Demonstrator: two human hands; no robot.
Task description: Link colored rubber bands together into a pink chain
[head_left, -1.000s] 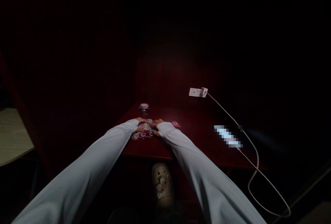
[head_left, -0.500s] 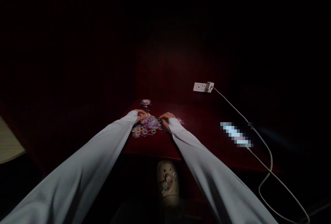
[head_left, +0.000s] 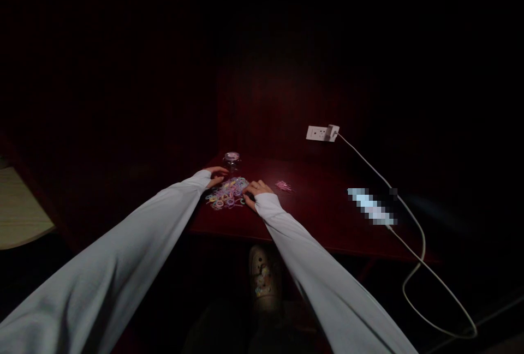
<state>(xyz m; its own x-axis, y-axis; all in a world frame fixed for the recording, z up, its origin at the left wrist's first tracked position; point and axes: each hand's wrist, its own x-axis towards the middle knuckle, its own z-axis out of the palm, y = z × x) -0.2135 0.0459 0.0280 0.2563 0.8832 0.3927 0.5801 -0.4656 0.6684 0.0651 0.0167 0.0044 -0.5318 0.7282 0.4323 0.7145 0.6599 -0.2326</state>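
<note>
Flanking the bands (head_left: 228,195) on the counter (head_left: 319,209), left hand (head_left: 216,175) looks half open and empty, right hand (head_left: 257,188) kinda curled at their right edge, can't tell if gripping.

Matt, softly creased cloth sleeves (head_left: 135,250) reach to the left hand (head_left: 215,175) and right hand (head_left: 257,188), between which lies a heap of bands (head_left: 229,196), stringy and dull-surfaced. Beneath both hands, a smooth tabletop (head_left: 315,217) carries a low sheen. Just beyond the left hand, a clear, shiny jar (head_left: 232,162) may be glass or plastic, hard to settle in this gloom. Beyond and right of the right hand, a smooth plastic outlet plate (head_left: 316,133) and plug (head_left: 333,131) meet a smooth, plastic-coated cable (head_left: 424,239). Below the hands is a matt, moulded shoe (head_left: 268,301); far left of them, a board (head_left: 20,212) shows wood grain.
</note>
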